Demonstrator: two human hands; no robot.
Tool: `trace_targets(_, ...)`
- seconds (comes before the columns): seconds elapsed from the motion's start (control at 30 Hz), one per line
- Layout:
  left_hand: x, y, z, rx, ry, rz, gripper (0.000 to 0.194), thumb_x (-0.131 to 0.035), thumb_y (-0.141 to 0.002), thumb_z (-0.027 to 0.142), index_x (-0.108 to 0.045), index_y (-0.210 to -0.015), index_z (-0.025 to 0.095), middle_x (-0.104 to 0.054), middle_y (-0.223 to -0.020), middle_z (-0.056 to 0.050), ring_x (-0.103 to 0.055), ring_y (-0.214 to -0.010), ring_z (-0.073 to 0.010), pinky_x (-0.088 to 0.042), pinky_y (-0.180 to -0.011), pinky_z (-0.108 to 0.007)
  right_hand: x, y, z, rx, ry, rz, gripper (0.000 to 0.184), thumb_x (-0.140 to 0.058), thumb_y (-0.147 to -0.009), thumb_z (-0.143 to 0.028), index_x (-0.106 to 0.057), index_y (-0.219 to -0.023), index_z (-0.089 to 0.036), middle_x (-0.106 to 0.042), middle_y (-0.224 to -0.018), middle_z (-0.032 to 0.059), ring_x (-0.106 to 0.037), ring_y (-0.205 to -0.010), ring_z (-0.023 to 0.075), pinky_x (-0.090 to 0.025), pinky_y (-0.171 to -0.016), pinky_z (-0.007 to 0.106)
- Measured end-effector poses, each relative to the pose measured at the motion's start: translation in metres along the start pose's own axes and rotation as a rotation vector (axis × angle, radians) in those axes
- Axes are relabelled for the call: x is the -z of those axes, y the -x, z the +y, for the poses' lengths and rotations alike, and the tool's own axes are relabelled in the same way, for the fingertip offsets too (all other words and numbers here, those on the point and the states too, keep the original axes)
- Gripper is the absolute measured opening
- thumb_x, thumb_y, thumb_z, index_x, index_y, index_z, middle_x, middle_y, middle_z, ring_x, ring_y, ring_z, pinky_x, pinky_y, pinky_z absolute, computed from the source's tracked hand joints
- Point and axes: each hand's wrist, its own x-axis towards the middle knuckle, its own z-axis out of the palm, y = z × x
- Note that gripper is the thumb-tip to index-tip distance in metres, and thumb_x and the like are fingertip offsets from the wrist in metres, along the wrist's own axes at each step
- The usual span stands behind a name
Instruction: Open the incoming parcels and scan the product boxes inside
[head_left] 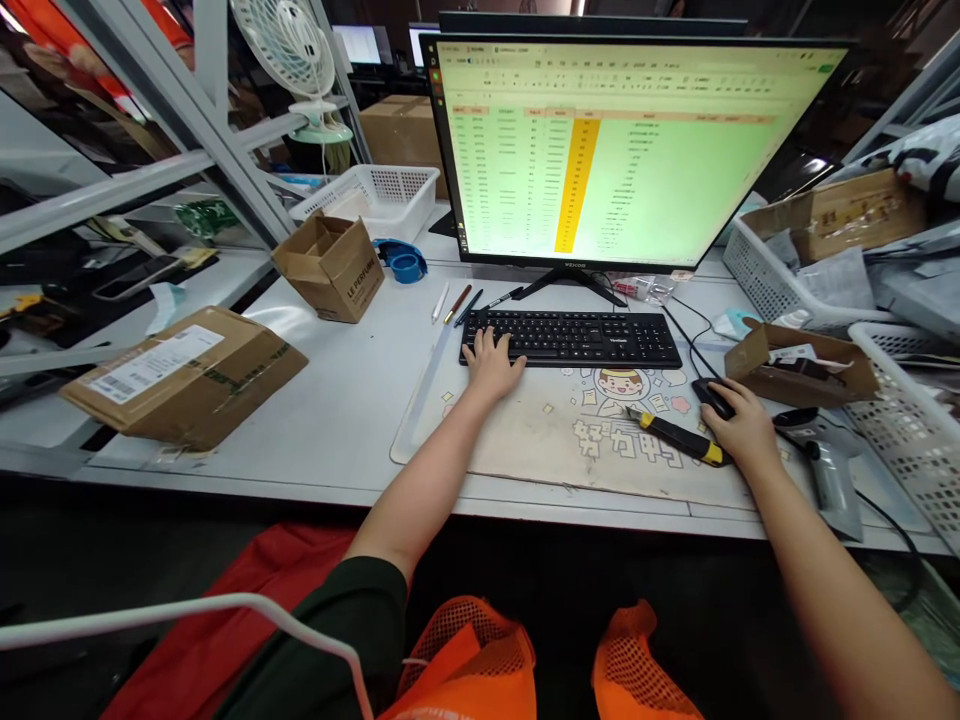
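My left hand [492,362] rests with fingers spread on the left end of a black keyboard [585,338]. On the right, my right hand [744,424] lies over a black computer mouse [711,398], its fingers wrapped on it. Just left of that hand a black and yellow utility knife [675,436] lies on the printed desk mat [525,440], blade pointing left. Behind the keyboard stands a monitor [675,180] showing a spreadsheet with one orange column. Several pens [459,304] lie left of the keyboard.
A taped carton [247,375] and an open small box [337,270] stand on the left. White baskets [915,400] and an open box [799,362] fill the right side, beside a barcode scanner [832,480]. A fan [289,50] and white basket [382,200] are behind.
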Motion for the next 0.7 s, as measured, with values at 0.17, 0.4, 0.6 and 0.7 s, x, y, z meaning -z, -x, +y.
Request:
trace_targets(0.17,-0.003,-0.002,-0.002,-0.003,-0.005,0.01,0.066,-0.054,-0.101,0.05,-0.049,-0.159,0.02,-0.025,-0.176,-0.016,-0.013,-0.166,-0.0384,-0.013,-0.132,-0.069,0.0,0.0,-0.001,-0.001,-0.009,-0.008,0.048,-0.06,-0.088,-0.044,-0.077,-0.124,-0.018,-0.066,-0.141,0.0147,-0.063,-0.129,0.034,-0.047,-0.119,0.05)
trace_targets(0.4,-0.004,-0.002,-0.005,-0.018,-0.02,0.026,0.065,-0.054,-0.101,0.05,-0.05,-0.158,0.021,-0.027,-0.175,-0.016,-0.016,-0.165,-0.039,-0.016,-0.132,-0.068,0.003,0.002,-0.004,-0.005,-0.049,0.033,0.054,-0.06,-0.089,-0.049,-0.074,-0.131,-0.018,-0.064,-0.142,0.0157,-0.062,-0.13,0.0353,-0.048,-0.118,0.052)
trace_targets(0.6,0.001,0.001,-0.006,-0.033,-0.028,-0.009,0.066,-0.054,-0.101,0.05,-0.048,-0.161,0.022,-0.025,-0.176,-0.016,-0.014,-0.166,-0.0378,-0.015,-0.132,-0.066,-0.005,0.001,0.009,-0.042,-0.013,0.046,0.057,-0.057,-0.087,-0.059,-0.078,-0.124,-0.02,-0.067,-0.137,0.0151,-0.064,-0.126,0.0379,-0.05,-0.114,0.056)
trace_targets(0.7,0.003,0.004,-0.004,-0.029,-0.035,-0.027,0.068,-0.054,-0.102,0.051,-0.046,-0.162,0.022,-0.023,-0.176,-0.017,-0.014,-0.166,-0.038,-0.013,-0.133,-0.065,-0.01,-0.002,0.015,-0.035,-0.019,0.039,0.059,-0.057,-0.086,-0.063,-0.079,-0.121,-0.021,-0.067,-0.138,0.0148,-0.064,-0.126,0.0387,-0.051,-0.112,0.057)
